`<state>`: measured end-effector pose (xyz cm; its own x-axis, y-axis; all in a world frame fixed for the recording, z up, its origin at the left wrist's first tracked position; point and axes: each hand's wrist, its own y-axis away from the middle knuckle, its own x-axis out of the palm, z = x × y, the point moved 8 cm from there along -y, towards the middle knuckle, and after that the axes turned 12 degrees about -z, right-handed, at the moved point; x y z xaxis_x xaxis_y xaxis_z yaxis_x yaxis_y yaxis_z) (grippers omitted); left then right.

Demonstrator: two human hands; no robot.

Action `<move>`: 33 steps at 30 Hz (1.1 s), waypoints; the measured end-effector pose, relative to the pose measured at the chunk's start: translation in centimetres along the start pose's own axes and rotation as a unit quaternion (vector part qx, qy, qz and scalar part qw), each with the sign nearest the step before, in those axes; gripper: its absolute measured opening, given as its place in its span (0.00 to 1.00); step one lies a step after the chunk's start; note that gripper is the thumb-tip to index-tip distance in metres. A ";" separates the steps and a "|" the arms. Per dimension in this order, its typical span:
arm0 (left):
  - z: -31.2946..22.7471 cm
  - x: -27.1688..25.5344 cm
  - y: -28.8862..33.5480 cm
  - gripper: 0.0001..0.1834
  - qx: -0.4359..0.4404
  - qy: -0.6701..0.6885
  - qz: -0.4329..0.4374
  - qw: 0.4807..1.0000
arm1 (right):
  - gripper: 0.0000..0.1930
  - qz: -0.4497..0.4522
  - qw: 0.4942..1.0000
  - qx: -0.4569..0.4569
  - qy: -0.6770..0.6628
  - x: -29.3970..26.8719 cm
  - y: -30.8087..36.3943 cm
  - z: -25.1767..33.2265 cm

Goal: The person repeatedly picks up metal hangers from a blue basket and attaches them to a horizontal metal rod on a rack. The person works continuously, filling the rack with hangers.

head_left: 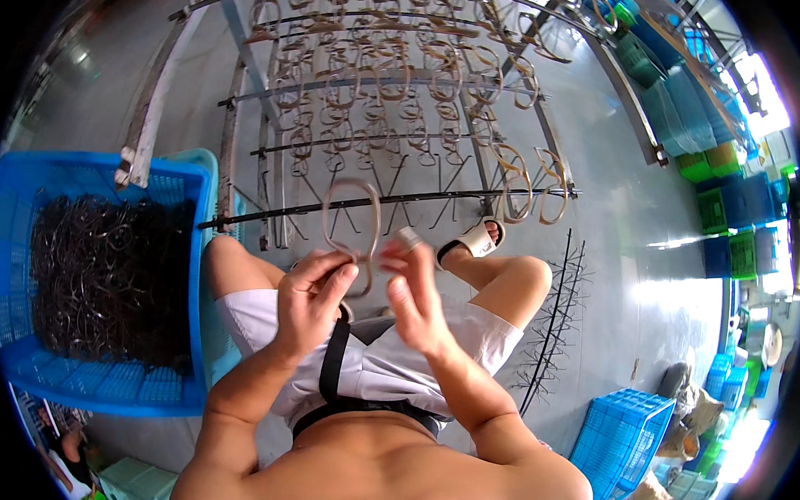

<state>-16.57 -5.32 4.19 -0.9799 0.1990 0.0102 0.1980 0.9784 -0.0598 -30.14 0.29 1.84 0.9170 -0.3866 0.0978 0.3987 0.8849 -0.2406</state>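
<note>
My left hand [309, 297] pinches a slim, translucent brownish frame bent into loops [378, 214] between thumb and fingers, in front of my lap. Close beside it on the right is my right hand [415, 298], its thumb and fingers apart and partly blurred, with a pale wrap on one finger. Just beyond the held frame, a black rod [389, 200] with several bent wire hooks lies across the rack. Two similar brown looped frames [514, 182] hang at that rod's right end.
A metal rack [238, 150] ahead carries rows of brownish looped frames [394, 74]. At left stands a blue crate [114, 397] of tangled dark loops [101, 278]. Another hooked rod [552, 320] lies on the floor at right, near a blue basket [622, 427].
</note>
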 end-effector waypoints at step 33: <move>14.2 -39.8 -1.6 0.24 -0.073 -0.615 -0.435 0.654 | 0.10 -0.397 0.916 0.027 0.040 -12.7 -5.9 -7.5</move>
<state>21.85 -15.65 -10.28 0.0185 -0.5441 -0.8388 -0.5329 0.7045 -0.4687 -44.16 -1.97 -5.19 0.3345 -0.9305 0.1489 0.9421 0.3266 -0.0758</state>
